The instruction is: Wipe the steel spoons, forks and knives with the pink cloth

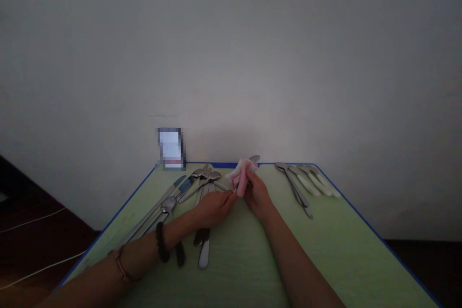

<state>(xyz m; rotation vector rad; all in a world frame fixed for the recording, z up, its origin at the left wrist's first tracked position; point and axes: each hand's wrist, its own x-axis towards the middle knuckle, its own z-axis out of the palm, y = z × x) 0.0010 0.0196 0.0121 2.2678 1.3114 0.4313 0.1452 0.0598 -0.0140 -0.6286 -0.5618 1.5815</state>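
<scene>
My right hand (257,195) is closed around a crumpled pink and white cloth (241,175), held above the table's middle. Out of the cloth's upper side pokes the rounded silver tip of a piece of cutlery (255,158); whether it is a knife or a spoon I cannot tell. My left hand (215,208) pinches the near end of this piece, just below the cloth. Beneath and beside my left forearm lie several loose knives and spoons (168,205), some crossing each other. The forearm hides parts of them.
On the right of the green table (238,260) lie silver cutlery (298,190) and several pieces with pale handles (308,185). A phone-like device (171,148) with a lit, blurred screen leans at the back left. A plain wall (231,57) rises behind the table.
</scene>
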